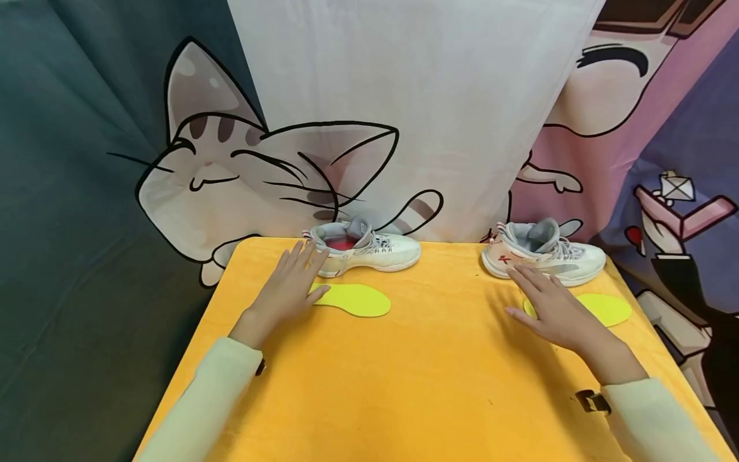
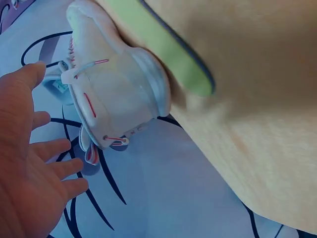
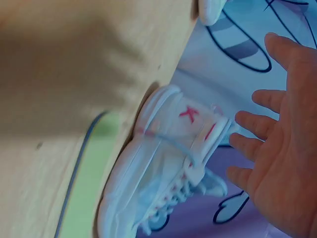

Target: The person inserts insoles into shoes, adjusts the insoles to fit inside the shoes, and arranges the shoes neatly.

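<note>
From the head view, two white sneakers stand at the far edge of the yellow desk [image 1: 404, 385]: the left shoe [image 1: 364, 251] with a red lining showing in its opening, the right shoe [image 1: 543, 258] well apart from it. In front of each lies a flat yellow-green insole, the left insole [image 1: 353, 299] and the right insole [image 1: 606, 309]. The left hand [image 1: 288, 289] lies flat, its grip open and holding nothing, fingertips near the left shoe's heel and thumb at the insole's end; the right hand [image 1: 554, 308] is likewise spread and empty, fingers pointing at the right shoe's heel and covering part of its insole. The shoes look light, with soft fabric uppers and firmer soles, so the heel collar or the midfoot seems the surest place to take hold; the insoles look thin, floppy and best pinched at an edge. In the left wrist view the open left hand [image 2: 29, 163] is just beside the shoe [image 2: 116, 94], not touching, and the insole [image 2: 163, 47] is blurred and cut off at the top. In the right wrist view the spread right hand [image 3: 277, 148] hovers beside the shoe [image 3: 168, 158]; the toe is cut off, and contact cannot be judged.
</note>
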Demonstrator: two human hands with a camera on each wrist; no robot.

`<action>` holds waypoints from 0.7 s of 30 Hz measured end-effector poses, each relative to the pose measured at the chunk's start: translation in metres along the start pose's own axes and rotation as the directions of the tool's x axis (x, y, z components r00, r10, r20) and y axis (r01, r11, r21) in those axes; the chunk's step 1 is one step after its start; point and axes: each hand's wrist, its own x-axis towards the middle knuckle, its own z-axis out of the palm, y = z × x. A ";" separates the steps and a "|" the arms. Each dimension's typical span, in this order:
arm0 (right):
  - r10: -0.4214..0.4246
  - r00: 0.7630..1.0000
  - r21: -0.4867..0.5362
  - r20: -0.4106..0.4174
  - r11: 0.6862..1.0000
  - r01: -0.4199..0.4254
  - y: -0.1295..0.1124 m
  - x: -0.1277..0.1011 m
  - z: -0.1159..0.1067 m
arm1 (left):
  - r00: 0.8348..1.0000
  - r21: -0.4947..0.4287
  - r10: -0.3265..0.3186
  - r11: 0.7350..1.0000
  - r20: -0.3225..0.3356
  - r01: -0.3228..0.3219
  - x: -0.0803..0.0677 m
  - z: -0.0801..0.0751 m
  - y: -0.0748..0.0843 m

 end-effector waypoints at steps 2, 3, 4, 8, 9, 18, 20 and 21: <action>-0.009 1.000 0.009 0.002 1.000 0.009 -0.006 0.008 0.001 | 1.000 0.009 0.015 1.000 -0.017 -0.015 0.006 -0.002 0.001; -0.013 1.000 0.014 0.003 1.000 0.013 -0.009 0.012 0.002 | 0.999 0.014 0.022 1.000 -0.027 -0.022 0.009 -0.002 0.002; -0.023 1.000 0.014 0.001 1.000 0.023 -0.012 0.016 0.004 | 0.999 0.022 0.028 0.999 -0.036 -0.027 0.012 -0.003 0.002; -0.061 0.998 0.010 0.000 0.998 0.061 -0.023 0.033 0.011 | 0.995 0.077 0.067 0.995 -0.073 -0.062 0.024 -0.005 0.003; -0.070 0.998 0.010 0.002 0.998 0.070 -0.026 0.038 0.012 | 0.993 0.095 0.085 0.993 -0.088 -0.076 0.028 -0.005 0.002; -0.100 0.994 0.069 0.033 0.993 0.097 -0.051 0.066 0.029 | 0.980 0.137 0.170 0.978 -0.102 -0.156 0.057 -0.006 0.003; -0.103 0.994 0.089 0.039 0.991 0.100 -0.052 0.069 0.033 | 0.985 0.137 0.154 0.980 -0.075 -0.143 0.063 -0.004 0.004; -0.105 0.994 0.094 0.042 0.990 0.101 -0.052 0.070 0.035 | 0.988 0.134 0.145 0.982 -0.062 -0.136 0.066 -0.002 0.004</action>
